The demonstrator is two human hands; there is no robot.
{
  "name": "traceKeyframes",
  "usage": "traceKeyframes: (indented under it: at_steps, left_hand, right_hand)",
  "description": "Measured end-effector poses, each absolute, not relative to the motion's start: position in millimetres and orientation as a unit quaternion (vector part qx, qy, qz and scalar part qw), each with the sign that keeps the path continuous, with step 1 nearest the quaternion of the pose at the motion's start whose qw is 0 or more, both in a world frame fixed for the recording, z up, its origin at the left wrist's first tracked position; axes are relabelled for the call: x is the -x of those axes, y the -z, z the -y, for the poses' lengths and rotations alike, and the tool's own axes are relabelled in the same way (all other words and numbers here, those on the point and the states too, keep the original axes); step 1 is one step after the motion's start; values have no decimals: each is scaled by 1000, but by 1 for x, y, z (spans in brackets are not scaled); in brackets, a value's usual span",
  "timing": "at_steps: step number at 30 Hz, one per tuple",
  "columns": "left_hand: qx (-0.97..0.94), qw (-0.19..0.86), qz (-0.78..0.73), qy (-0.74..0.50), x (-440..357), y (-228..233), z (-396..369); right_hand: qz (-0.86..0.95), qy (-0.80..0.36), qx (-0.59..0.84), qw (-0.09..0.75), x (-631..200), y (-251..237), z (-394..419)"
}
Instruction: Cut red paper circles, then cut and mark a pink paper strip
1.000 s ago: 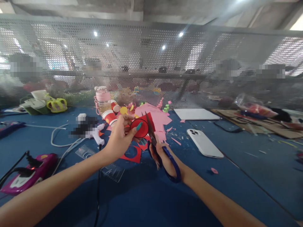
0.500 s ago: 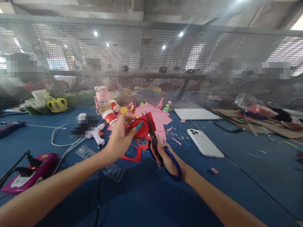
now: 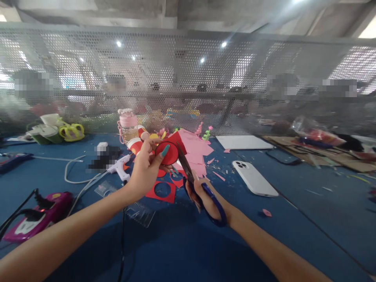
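My left hand [image 3: 148,160] pinches a piece of red paper [image 3: 172,152] with a dark circle outline on it; the thumb lies on its face. In my right hand [image 3: 205,196] is a pair of scissors [image 3: 190,172] with dark blue handles, fingers through the loops. Its blades point up and left, touching the right side of the red paper, and look nearly closed. Below the left hand, a red paper scrap [image 3: 169,197] with a round hole lies on the blue table [image 3: 182,246]. Other red bits lie just behind it.
Pink paper sheets [image 3: 195,147] and scraps lie beyond my hands. A white phone [image 3: 255,179] is to the right. On the left are a glue gun [image 3: 119,167], a magenta power strip [image 3: 39,217], a clear stencil ruler [image 3: 141,213] and cords. A pink-lidded bottle [image 3: 128,124] stands behind.
My left hand and the red paper have moved slightly left, and the paper has turned. The scissor blades have come closer together and sit lower along the paper's edge.
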State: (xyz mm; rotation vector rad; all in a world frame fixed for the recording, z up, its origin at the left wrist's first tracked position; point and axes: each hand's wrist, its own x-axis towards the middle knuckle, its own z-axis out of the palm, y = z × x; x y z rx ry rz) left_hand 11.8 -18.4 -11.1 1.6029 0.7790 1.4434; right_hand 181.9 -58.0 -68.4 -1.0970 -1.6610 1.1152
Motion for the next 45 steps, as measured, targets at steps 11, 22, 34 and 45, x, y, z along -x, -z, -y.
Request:
traceKeyframes:
  at_steps: [11, 22, 34, 45]
  left_hand:
    - [-663, 473, -301, -497, -4, 8, 7]
    - [-683, 474, -310, -461, 1, -1, 3]
    - [-682, 437, -316, -493, 2, 4, -5]
    - [-565, 538, -365, -508, -3, 8, -5]
  right_hand:
    - [661, -437, 430, 433, -184, 64, 57]
    - [671, -438, 425, 421, -185, 66, 57]
    - [657, -430, 449, 425, -185, 71, 55]
    - [629, -425, 490, 428, -178, 69, 54]
